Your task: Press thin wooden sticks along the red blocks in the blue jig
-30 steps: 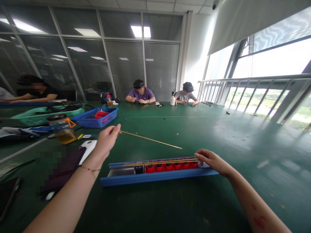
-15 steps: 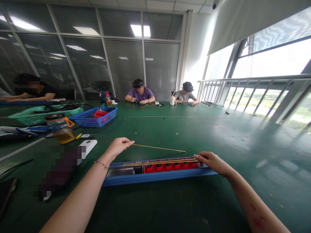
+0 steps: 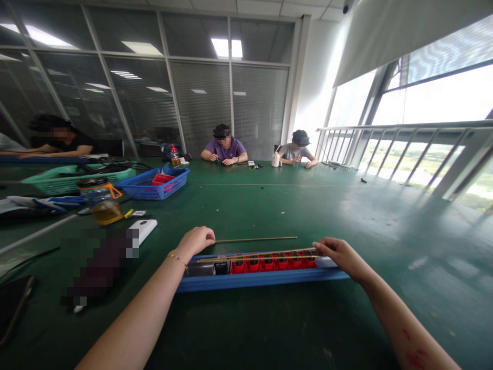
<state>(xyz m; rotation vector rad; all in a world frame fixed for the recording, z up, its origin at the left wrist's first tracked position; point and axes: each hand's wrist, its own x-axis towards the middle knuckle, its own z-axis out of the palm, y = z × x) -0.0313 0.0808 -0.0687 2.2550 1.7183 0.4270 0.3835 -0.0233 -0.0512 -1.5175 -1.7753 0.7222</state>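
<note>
My left hand point(image 3: 197, 240), fingers closed, is at the left end of a thin wooden stick point(image 3: 256, 239). The stick stretches level to the right, behind a long blue tray point(image 3: 265, 280); whether it rests on the table I cannot tell. Over the tray's right end, my right hand point(image 3: 338, 254) pinches the ends of a few more thin sticks point(image 3: 252, 256), which point left across the tray and spread slightly apart. Inside the tray stand a row of red holders point(image 3: 268, 264) with black pieces in them and one black holder point(image 3: 221, 267). A bare grey section point(image 3: 204, 269) shows at its left end.
A jar of amber liquid point(image 3: 107, 210), a white-ended object point(image 3: 144, 231) and a dark phone-like slab point(image 3: 13, 308) lie left. Beyond are a blue basket point(image 3: 162, 191) and a green basket point(image 3: 46, 186). Several people sit across the green table point(image 3: 239, 210).
My left hand has come lower and slightly right. Its stick has swung from slanting down to nearly level. The sticks in my right hand have fanned apart a little.
</note>
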